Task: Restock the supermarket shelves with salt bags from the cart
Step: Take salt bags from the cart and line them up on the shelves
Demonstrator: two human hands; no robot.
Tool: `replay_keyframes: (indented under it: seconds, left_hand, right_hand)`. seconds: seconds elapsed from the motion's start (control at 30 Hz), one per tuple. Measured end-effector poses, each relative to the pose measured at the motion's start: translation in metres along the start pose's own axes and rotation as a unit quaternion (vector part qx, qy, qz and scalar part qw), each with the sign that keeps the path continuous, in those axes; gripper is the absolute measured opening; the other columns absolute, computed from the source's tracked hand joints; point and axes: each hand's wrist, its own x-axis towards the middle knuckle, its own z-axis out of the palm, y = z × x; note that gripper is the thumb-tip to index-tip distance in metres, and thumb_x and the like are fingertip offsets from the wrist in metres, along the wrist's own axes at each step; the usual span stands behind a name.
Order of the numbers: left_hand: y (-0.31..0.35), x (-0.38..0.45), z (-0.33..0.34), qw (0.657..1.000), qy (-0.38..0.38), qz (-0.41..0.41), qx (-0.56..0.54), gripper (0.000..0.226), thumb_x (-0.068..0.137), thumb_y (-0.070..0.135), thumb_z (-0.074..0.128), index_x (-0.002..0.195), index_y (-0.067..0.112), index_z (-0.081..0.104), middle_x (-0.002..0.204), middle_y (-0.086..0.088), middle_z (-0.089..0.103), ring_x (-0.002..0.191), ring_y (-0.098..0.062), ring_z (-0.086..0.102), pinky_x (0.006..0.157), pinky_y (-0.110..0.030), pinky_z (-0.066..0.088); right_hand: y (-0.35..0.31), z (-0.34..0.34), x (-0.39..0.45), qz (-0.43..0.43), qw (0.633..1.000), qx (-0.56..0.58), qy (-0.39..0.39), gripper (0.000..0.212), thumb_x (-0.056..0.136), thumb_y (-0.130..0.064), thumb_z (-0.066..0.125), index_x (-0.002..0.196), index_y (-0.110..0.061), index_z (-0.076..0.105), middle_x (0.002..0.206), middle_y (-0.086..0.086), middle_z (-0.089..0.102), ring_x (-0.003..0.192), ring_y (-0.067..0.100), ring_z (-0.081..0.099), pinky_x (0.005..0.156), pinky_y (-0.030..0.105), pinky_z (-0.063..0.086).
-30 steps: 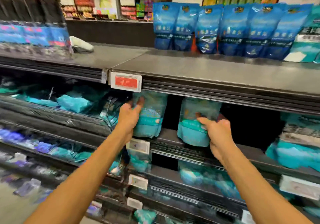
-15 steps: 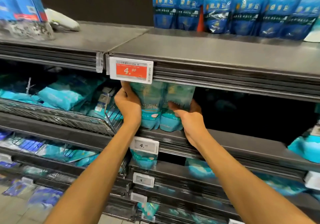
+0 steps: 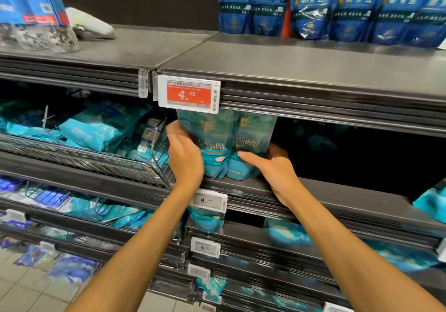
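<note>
Evidently, the two soft, glossy salt bags (image 3: 226, 147), judged dense and slippery, are gripped at their outer sides by the left hand (image 3: 184, 157) and right hand (image 3: 277, 166).

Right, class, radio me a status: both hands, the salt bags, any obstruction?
Left hand holds the left teal salt bag. Right hand holds the right teal salt bag. Both upright, touching, on the dark metal shelf. Nothing blocking.

Two teal salt bags (image 3: 214, 147) (image 3: 253, 142) stood upright side by side on the middle shelf (image 3: 337, 191). Six dark blue salt bags (image 3: 309, 9) lined the top shelf (image 3: 289, 65). Four price tags showed, one red (image 3: 189, 97). Two hands (image 3: 185, 159) (image 3: 275, 169) were in view.
</note>
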Motion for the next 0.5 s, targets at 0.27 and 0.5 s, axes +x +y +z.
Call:
replay_keyframes:
  seconds: [0.27, 0.5]
  left_hand:
    - [-0.001, -0.075, -0.037, 0.994, 0.015, 0.072, 0.078, 0.055, 0.099, 0.045, 0.032, 0.140, 0.008, 0.034, 0.139, -0.003, 0.042, 0.125, -0.011, 0.043, 0.105, -0.026, 0.036]
    - [-0.008, -0.166, -0.033, 0.981, -0.102, 0.160, -0.045, 0.019, 0.099, 0.026, 0.039, 0.111, 0.037, 0.048, 0.104, 0.009, 0.052, 0.090, -0.015, 0.053, 0.084, -0.021, 0.042]
  right_hand:
    - [-0.002, -0.026, -0.032, -0.095, 0.991, -0.086, -0.023, 0.056, 0.077, -0.038, 0.081, 0.125, -0.026, 0.055, 0.122, -0.015, 0.066, 0.113, 0.002, 0.061, 0.098, 0.026, 0.050]
    - [0.025, -0.092, -0.139, -0.209, 0.964, -0.119, 0.118, 0.055, 0.090, -0.032, 0.066, 0.137, -0.014, 0.043, 0.132, -0.004, 0.058, 0.126, 0.017, 0.055, 0.103, 0.029, 0.045]
